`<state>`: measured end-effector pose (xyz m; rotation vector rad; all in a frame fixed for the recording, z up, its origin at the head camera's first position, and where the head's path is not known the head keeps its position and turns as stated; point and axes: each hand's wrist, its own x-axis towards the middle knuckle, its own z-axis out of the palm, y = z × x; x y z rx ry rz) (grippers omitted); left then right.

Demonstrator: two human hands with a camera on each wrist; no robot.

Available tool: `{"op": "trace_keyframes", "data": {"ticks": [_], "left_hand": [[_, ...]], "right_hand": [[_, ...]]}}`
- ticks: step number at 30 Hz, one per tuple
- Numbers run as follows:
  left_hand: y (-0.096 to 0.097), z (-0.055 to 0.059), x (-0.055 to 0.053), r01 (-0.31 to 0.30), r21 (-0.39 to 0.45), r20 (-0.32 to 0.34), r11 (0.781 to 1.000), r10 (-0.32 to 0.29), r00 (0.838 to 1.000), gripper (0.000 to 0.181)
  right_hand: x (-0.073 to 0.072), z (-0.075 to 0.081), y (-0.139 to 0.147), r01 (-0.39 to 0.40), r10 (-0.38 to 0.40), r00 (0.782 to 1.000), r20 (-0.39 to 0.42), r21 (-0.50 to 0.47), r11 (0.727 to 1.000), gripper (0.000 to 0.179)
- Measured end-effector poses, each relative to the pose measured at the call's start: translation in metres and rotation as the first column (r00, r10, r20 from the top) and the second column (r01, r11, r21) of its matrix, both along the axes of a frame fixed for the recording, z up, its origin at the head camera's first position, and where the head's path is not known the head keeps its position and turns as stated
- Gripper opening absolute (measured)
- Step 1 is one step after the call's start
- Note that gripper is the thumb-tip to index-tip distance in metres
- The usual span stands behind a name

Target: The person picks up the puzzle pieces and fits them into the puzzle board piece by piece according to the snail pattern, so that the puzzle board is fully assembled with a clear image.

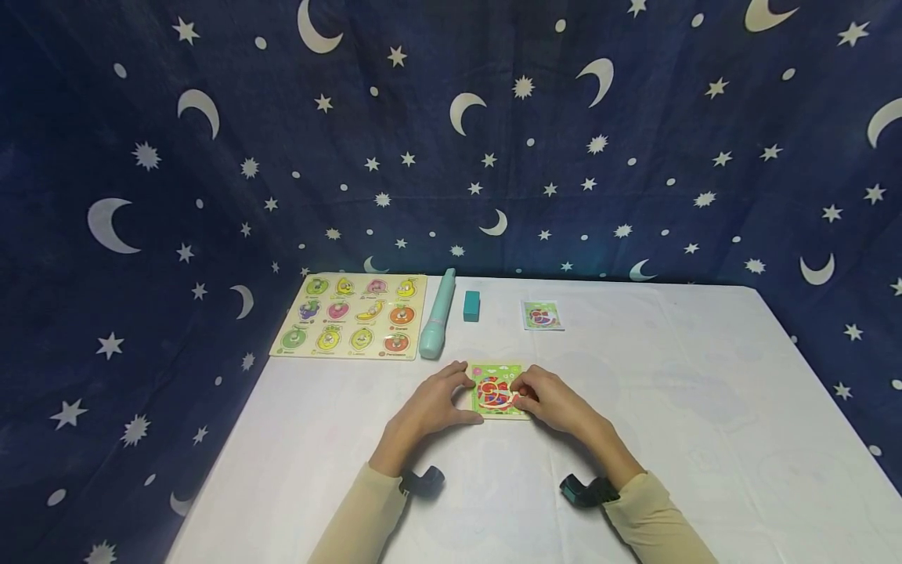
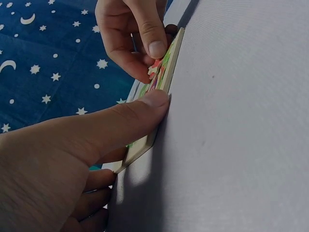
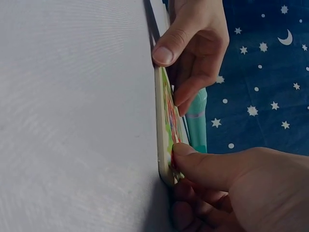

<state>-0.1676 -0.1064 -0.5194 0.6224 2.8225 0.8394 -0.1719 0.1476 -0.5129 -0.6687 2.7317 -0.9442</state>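
A small square wooden puzzle board, green with a red and purple picture, lies on the table. My left hand grips its left side, with the thumb on the near edge and fingers toward the far edge. At the board's right side, my right hand pinches a small red puzzle piece between thumb and fingers, low over the picture. Much of that piece is hidden by the fingertips. The left wrist view also shows the left thumb pressing on the board's edge.
A larger fruit-picture board lies at the back left. Beside it are a mint-green pen-shaped device and a teal block. A small picture card lies farther right. A star-and-moon cloth hangs behind the white-covered table.
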Motion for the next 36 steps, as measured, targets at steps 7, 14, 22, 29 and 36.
{"op": "trace_keyframes", "data": {"ticks": [7, 14, 22, 29, 36], "left_hand": [[0.0006, 0.0004, 0.0004, 0.001, -0.002, 0.007, 1.0, -0.001, 1.0, 0.057], [0.0011, 0.0004, 0.0005, 0.002, -0.004, 0.004, 1.0, -0.002, 1.0, 0.057], [0.0007, 0.002, 0.0017, 0.009, -0.002, -0.001, 1.0, -0.009, 1.0, 0.056], [-0.0003, 0.0028, 0.002, 0.009, -0.019, -0.009, 1.0, -0.009, 1.0, 0.057], [0.0035, 0.0094, 0.0058, 0.019, -0.125, -0.001, 0.992, -0.02, 1.0, 0.059]], "right_hand": [[0.001, -0.001, 0.0007, -0.018, 0.018, 0.999, -0.027, -0.005, 1.0, 0.011], [0.0007, -0.0038, 0.002, -0.056, 0.051, 0.996, -0.08, -0.055, 0.997, 0.01], [0.001, -0.0062, -0.0008, 0.022, -0.027, 0.997, -0.066, -0.084, 0.996, 0.007], [0.0002, -0.0061, -0.0044, 0.082, -0.087, 0.995, -0.057, -0.085, 0.993, 0.009], [-0.0011, -0.0061, -0.0046, 0.075, -0.077, 0.997, -0.032, -0.072, 0.995, 0.007]]}}
